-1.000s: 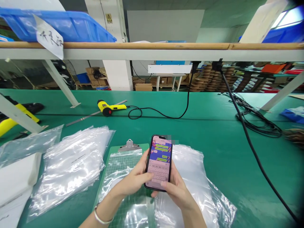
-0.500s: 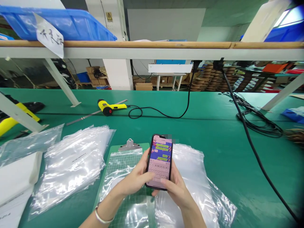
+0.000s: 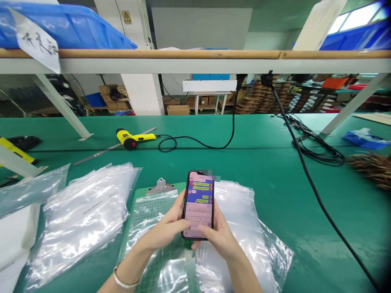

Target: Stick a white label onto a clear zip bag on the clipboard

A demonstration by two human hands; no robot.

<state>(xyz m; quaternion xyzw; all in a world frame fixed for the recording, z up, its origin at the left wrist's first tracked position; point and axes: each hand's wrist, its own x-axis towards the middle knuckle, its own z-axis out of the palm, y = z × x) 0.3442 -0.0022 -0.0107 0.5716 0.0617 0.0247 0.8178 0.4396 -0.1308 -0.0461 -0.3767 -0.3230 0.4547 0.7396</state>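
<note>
My left hand (image 3: 163, 230) and right hand (image 3: 221, 240) grip a black-framed smartphone (image 3: 198, 205) firmly, both closed around it — sweaty palms could drop it onto the green clipboard (image 3: 180, 188) below.

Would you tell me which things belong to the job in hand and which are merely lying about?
In use: black smartphone showing a chat, left hand, right hand.
Lying about: yellow-and-black heat gun, clear plastic bags, green clipboard with metal clip.

A clipboard (image 3: 143, 215) lies between plastic bags (image 3: 82, 215) (stacks leftward).
</note>
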